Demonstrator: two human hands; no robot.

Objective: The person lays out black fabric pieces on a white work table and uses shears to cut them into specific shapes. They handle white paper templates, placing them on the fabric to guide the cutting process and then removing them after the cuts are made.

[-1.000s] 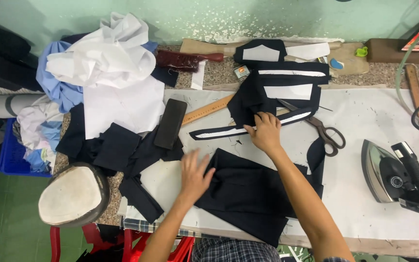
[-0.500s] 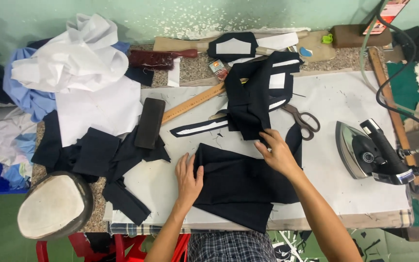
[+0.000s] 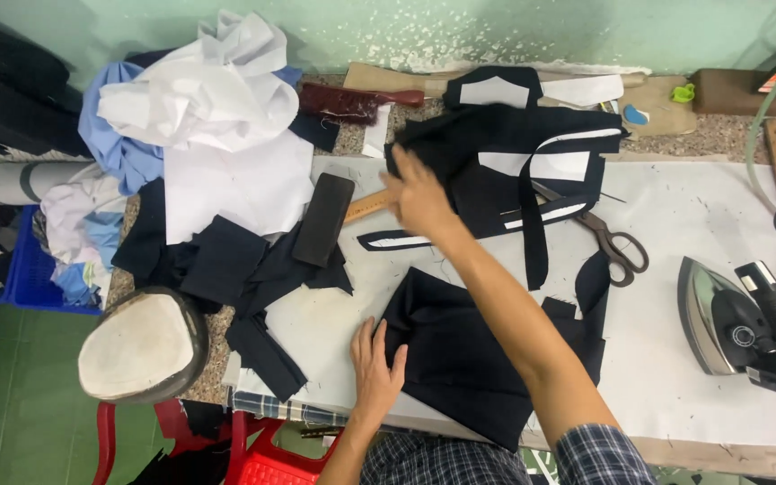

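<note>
Your left hand point(image 3: 377, 366) lies flat, pinning the dark cloth point(image 3: 460, 359) so it stays; your right hand point(image 3: 419, 198) reaches open-fingered onto the cloth pile point(image 3: 505, 153).

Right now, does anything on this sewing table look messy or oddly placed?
Yes. The iron lies tipped on its side at the table's right end, soleplate showing. Dark fabric scraps sprawl over the left edge of the white cover, and the scissors sit partly under the black pieces.

Open white cover point(image 3: 711, 202) btwn scissors point(image 3: 617, 247) & iron point(image 3: 743, 323), left blocked w/ fabric scraps point(image 3: 226, 269)
</note>
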